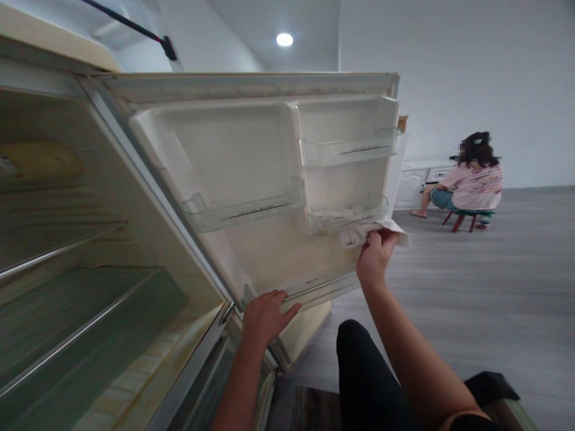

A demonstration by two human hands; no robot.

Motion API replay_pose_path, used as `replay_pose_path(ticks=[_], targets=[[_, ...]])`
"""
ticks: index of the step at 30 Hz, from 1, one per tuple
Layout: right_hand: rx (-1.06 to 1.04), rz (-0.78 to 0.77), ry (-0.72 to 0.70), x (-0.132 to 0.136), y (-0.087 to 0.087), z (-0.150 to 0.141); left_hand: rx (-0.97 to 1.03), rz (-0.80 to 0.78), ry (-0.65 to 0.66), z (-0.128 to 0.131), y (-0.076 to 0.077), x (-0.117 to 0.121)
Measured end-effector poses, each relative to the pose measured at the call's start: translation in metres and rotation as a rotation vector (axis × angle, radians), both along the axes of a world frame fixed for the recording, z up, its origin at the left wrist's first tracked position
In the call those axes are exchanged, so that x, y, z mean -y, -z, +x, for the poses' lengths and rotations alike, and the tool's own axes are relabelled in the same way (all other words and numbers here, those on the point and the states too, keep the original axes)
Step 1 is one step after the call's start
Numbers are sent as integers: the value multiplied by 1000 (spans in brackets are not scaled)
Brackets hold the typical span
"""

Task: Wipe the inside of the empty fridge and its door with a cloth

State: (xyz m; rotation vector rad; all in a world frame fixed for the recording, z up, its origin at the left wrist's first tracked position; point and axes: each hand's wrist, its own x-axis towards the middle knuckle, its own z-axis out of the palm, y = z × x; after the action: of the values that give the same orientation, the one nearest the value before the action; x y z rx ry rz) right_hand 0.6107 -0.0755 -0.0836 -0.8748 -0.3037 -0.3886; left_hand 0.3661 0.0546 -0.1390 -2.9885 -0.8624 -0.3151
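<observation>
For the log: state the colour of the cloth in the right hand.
White crumpled cloth, gripped by the right hand; head view.

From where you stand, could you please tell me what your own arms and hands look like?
Both forearms are bare, with no sleeves showing. The left hand and right hand wear no gloves, rings or watch that I can see. Black trousers cover the leg below.

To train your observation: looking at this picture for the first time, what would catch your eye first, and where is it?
The open fridge door fills the middle, its clear shelves bare. The right hand presses a white cloth against the door's lower right shelf, while the left hand rests on the door's bottom edge. Far right, a person sits on a low stool.
</observation>
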Motion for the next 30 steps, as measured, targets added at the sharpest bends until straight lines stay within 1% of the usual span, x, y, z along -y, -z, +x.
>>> replay_pose_path(ticks=[3, 6, 8, 10, 13, 15, 17, 20, 21, 23, 24, 26, 28, 30], targets=[[-46, 64, -258, -13, -4, -16, 5, -7, 3, -1, -1, 1], [-127, 188, -487, -23, -12, -30, -7, -18, 12, -2, -2, 1], [-191, 236, -581, -31, -14, -44, -13, -29, 12, -3, -3, 1], [-212, 225, -643, -39, -16, -61, -14, -33, 5, -3, -4, 1], [-190, 194, -706, -46, -16, -81, -13, -23, 10, -2, -4, 1], [-173, 187, -703, -45, -17, -79, -15, -17, 17, -1, -5, 1], [-164, 199, -649, -37, -18, -62, -19, -13, 18, -1, -4, 1], [-172, 267, -506, -21, -22, -20, -23, -5, 15, -1, -4, 1], [-180, 288, -479, -18, -24, -7, -20, -2, 16, -1, -4, 1], [-188, 308, -478, -15, -28, 7, -13, 2, 19, -2, -3, 1], [-194, 311, -495, -16, -30, 7, -11, 3, 21, -2, -3, 1], [-233, 301, -539, -20, -32, -10, -10, 0, 23, -2, -2, 1], [-311, 245, -615, -26, -29, -45, 4, -8, 26, -2, -1, 0], [-363, 90, -790, -30, -19, -85, 48, -39, 25, -3, 0, 0]])
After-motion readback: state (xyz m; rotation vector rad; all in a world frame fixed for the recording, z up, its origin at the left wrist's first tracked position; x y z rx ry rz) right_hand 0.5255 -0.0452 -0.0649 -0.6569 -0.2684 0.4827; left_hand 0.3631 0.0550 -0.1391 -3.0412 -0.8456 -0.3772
